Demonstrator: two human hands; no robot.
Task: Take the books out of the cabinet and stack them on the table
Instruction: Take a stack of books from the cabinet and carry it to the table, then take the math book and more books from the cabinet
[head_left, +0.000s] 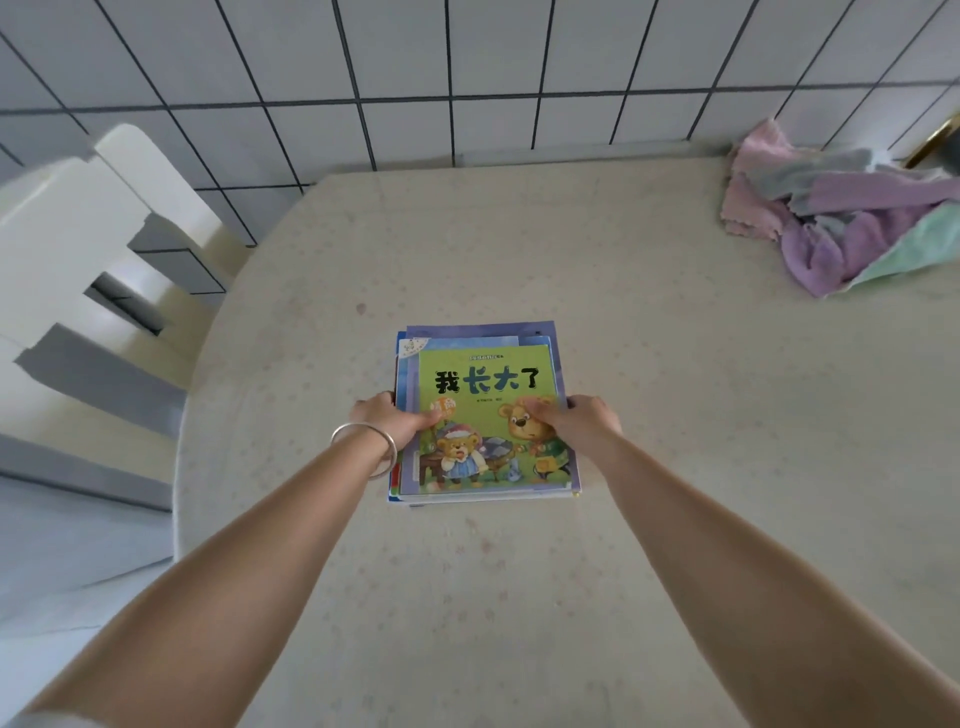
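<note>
A stack of thin picture books (535, 343) lies in the middle of the round beige table (649, 415). The top book (488, 379) has a green cover with cartoon bears and black characters. My left hand (387, 421) grips the stack's left edge, thumb on the green cover; a silver bangle circles that wrist. My right hand (576, 421) grips the right edge, thumb on the cover too. The cabinet is out of view.
A heap of pink, purple and mint cloths (841, 208) lies at the table's far right. A white chair (78, 270) stands left of the table. The white tiled wall (467, 78) runs behind the table.
</note>
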